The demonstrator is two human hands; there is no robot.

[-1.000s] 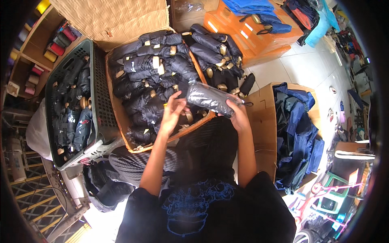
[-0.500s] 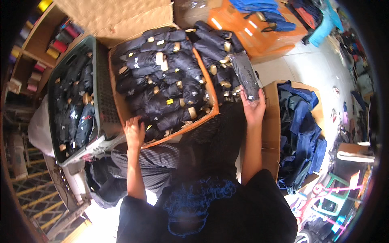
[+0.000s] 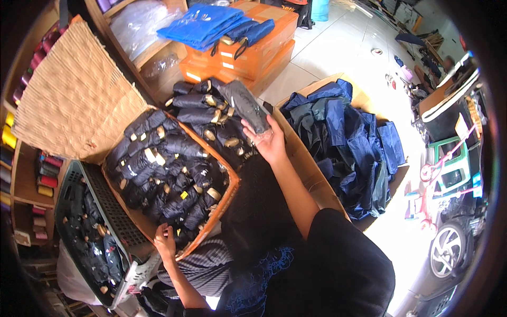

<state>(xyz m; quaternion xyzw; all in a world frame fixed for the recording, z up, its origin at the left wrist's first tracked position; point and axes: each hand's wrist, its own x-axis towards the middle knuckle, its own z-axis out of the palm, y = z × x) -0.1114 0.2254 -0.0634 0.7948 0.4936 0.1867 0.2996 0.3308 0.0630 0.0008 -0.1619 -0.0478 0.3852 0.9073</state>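
In my raised right hand (image 3: 269, 141) is a long, flat dark packet (image 3: 245, 105) in clear plastic, gripped by its lower end. My left hand (image 3: 164, 240) is at the near left corner of an open cardboard box (image 3: 230, 184) with orange edging. Its fingers are curled closed, and anything in them is hidden. Dark rolled bundles with pale wooden ends (image 3: 182, 179), resembling folded umbrellas, fill this box. More such bundles (image 3: 198, 116) are piled beyond its right side, behind the packet.
Left of the box, a dark plastic basket (image 3: 124, 245) holds more bundles. To the right, a carton (image 3: 301, 158) is heaped with navy cloth (image 3: 343, 142). Orange-wrapped boxes (image 3: 253, 63) with a blue folded item (image 3: 203, 25) stand behind. Thread spools (image 3: 46, 181) line shelves at far left.
The view has swung to the right, so the boxes appear farther left. My right hand still holds the packet up. My left hand stays by the box corner, its fingers now more curled.
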